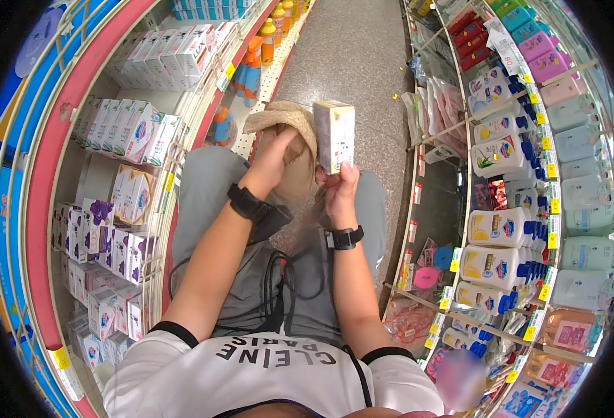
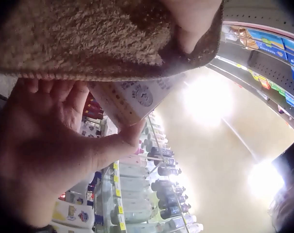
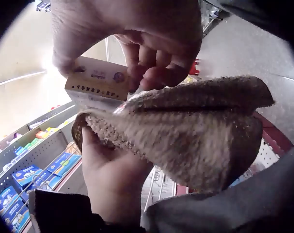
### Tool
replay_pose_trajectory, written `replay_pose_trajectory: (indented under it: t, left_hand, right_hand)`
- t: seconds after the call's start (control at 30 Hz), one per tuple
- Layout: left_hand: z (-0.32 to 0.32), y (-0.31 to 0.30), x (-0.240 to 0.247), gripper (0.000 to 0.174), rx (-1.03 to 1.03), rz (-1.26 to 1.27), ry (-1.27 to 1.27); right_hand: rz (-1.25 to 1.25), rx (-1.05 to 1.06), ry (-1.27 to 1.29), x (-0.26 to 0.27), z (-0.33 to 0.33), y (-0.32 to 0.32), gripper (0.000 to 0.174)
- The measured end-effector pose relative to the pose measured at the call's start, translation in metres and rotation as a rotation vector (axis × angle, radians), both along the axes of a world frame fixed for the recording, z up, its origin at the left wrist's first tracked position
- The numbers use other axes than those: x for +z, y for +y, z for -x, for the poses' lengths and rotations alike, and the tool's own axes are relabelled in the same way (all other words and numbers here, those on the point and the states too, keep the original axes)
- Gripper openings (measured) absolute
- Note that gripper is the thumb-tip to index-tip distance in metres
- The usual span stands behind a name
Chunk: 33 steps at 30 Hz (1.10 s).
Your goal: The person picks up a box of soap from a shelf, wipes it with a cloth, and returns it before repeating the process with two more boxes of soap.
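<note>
My left hand [image 1: 276, 159] grips a tan, coarse-textured cloth [image 1: 279, 120] with its thumb over the near face. In the right wrist view the cloth [image 3: 190, 141] hangs folded, its edge running along toward the box. Just to the right, my right hand [image 1: 340, 189] holds a small soap box [image 1: 334, 136] upright by its lower end. The box is white with a pale yellow top and printed marks. Seen from the left wrist, the right thumb presses the box's end [image 2: 137, 104], while the cloth [image 2: 88, 43] covers part of the box.
Shelves of boxed soap [image 1: 133, 129] stand on my left behind wire rails. To the right, a shelf holds rows of pump bottles [image 1: 492, 265] with price tags. A grey stone floor [image 1: 352, 49] runs ahead between them. My knees [image 1: 216, 181] are bent below the hands.
</note>
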<state>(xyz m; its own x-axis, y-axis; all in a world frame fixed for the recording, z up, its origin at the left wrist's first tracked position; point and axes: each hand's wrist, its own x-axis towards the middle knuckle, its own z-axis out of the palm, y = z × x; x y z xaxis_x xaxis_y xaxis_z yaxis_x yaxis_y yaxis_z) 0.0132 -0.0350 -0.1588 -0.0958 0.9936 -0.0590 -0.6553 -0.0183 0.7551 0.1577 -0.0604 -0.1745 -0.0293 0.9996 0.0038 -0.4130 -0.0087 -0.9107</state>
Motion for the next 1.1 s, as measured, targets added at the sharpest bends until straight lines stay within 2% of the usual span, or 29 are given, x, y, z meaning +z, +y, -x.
replay_pose_trajectory:
  t: [0.07,0.13,0.17,0.27,0.47,0.57,0.67,0.7,0.8,0.83,0.93,1.03,1.1]
  left_hand:
    - [0.0,-0.002,0.005,0.038,0.005,-0.002,-0.035]
    - [-0.002,0.004,-0.007,0.038,0.064,0.019,0.098]
    - [-0.003,0.006,-0.012,0.038,0.093,0.03,0.164]
    - [-0.008,0.006,-0.011,0.037,0.047,0.082,0.149]
    - [-0.013,-0.001,0.012,0.035,0.029,0.155,0.241]
    - [-0.016,-0.005,0.017,0.035,0.037,0.192,0.146]
    - [-0.004,0.003,0.01,0.038,0.048,0.176,0.325]
    - [-0.006,0.004,0.014,0.032,0.158,0.195,0.303]
    - [0.0,0.01,0.002,0.026,0.3,0.094,0.365]
    - [-0.002,0.013,-0.001,0.017,0.416,0.037,0.301]
    - [0.002,0.015,-0.01,0.032,0.524,0.13,0.481]
    - [0.006,0.018,-0.01,0.054,0.742,0.071,0.652]
    - [0.006,0.017,0.002,0.067,0.84,-0.138,1.15]
  right_hand:
    - [-0.013,0.017,0.024,0.008,-0.002,-0.001,0.056]
    - [-0.034,0.041,0.034,0.012,-0.006,-0.002,0.06]
    - [-0.083,0.101,-0.023,0.0,-0.012,0.0,0.065]
    - [-0.091,0.293,-0.021,-0.009,-0.023,0.003,0.068]
    - [0.055,0.193,0.258,0.009,-0.012,-0.002,0.077]
    - [-0.004,0.177,0.256,0.016,-0.012,0.0,0.081]
    - [-0.058,0.193,0.218,0.007,-0.021,0.003,0.086]
    - [-0.065,0.18,0.231,0.007,-0.023,0.004,0.087]
    - [-0.087,0.159,0.249,0.008,-0.03,0.003,0.09]
    - [-0.096,0.166,0.242,0.009,-0.034,0.004,0.091]
    - [-0.115,0.209,0.244,0.008,-0.043,0.006,0.092]
    - [-0.114,0.24,0.27,0.008,-0.047,0.005,0.092]
    - [-0.094,0.236,0.306,0.011,-0.046,0.002,0.092]
